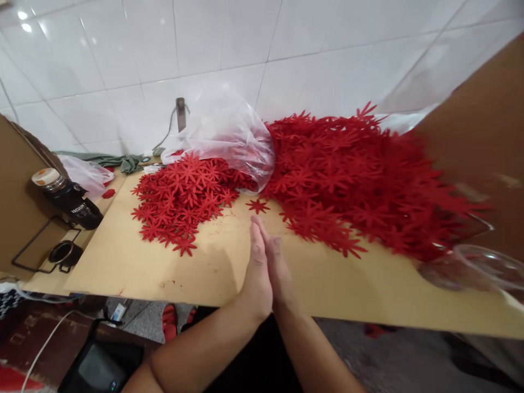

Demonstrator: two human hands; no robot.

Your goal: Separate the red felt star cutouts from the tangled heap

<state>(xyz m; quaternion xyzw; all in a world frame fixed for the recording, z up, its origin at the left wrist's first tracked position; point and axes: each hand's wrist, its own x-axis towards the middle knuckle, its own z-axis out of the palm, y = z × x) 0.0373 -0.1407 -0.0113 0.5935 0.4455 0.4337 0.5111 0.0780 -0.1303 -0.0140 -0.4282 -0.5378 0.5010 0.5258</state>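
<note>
My left hand (256, 273) and my right hand (282, 270) are pressed flat together, palm to palm, fingers straight, resting on the tan board (164, 262) near its front edge. Neither holds anything. Just beyond the fingertips lies a single red star-shaped felt cutout (257, 206). A small heap of the same red cutouts (180, 199) lies to the left front. A much larger heap (356, 174) spreads to the right. Between them a clear plastic bag (225, 134) spills more cutouts.
A black bottle with an orange-white cap (69, 199) lies at the left beside a brown cardboard sheet (16, 196). A cardboard box (483, 136) stands at the right, a clear container (478, 267) below it. A white tiled wall (245, 49) rises behind.
</note>
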